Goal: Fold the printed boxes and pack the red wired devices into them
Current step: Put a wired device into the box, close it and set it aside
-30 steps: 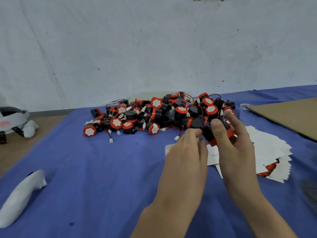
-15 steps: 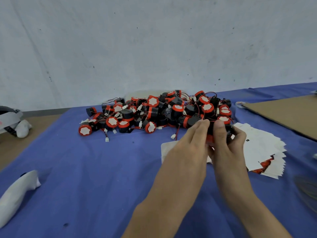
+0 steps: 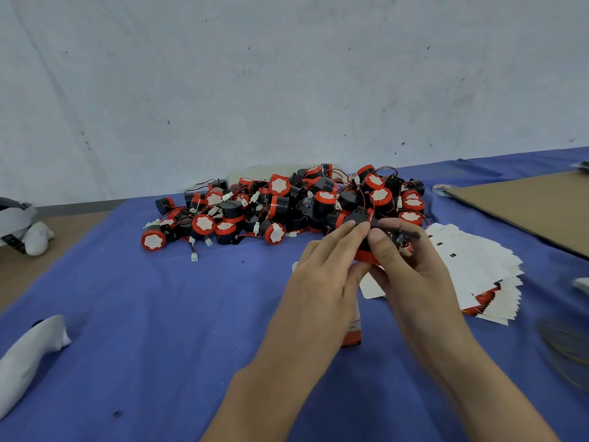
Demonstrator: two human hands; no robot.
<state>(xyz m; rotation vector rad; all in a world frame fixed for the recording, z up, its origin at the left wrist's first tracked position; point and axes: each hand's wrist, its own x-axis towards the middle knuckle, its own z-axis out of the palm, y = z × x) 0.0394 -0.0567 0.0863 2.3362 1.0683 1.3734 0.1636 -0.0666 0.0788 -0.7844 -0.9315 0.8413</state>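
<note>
A heap of red-and-black wired devices (image 3: 287,205) lies at the far middle of the blue cloth. Both hands hold one such device (image 3: 366,255) just in front of the heap. My left hand (image 3: 322,282) pinches it from the left with thumb and fingers. My right hand (image 3: 411,275) grips it from the right, with its black wires bunched above the fingers. A fanned stack of flat white printed boxes (image 3: 478,266) lies to the right of my hands. One folded box (image 3: 352,330) with a red end lies under my wrists, mostly hidden.
A brown cardboard sheet (image 3: 535,208) lies at the far right with a tape roll (image 3: 441,189) at its corner. A white object (image 3: 28,355) rests at the near left. A headset (image 3: 16,224) sits on the bare table at the far left. The wall stands right behind the heap.
My right hand has lifted one device off the heap's near edge and drawn it toward me. My left hand has closed in on it from the left.
</note>
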